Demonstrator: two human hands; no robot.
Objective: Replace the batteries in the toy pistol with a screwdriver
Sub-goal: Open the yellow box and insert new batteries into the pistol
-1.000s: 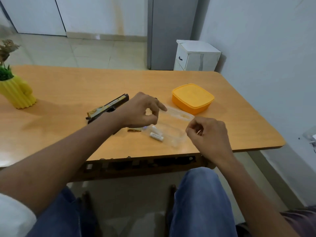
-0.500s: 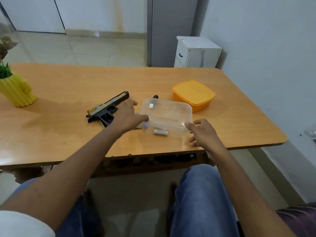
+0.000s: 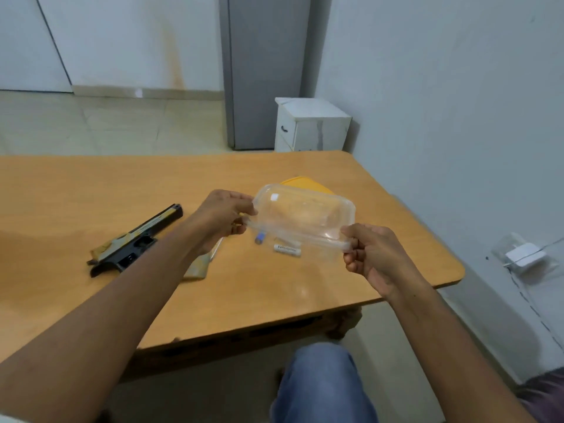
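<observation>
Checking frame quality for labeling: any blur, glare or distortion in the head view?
Head view: wide-angle bowing of the table edge; motion blur on both hands and the clear container they hold; soft glare on the table near the white battery; toy pistol fairly sharp.

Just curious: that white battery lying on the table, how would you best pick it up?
Pinch the white battery across its middle, coming from above. It lies flat on the table, its long sides exposed; the raised clear container hangs just over it.
</observation>
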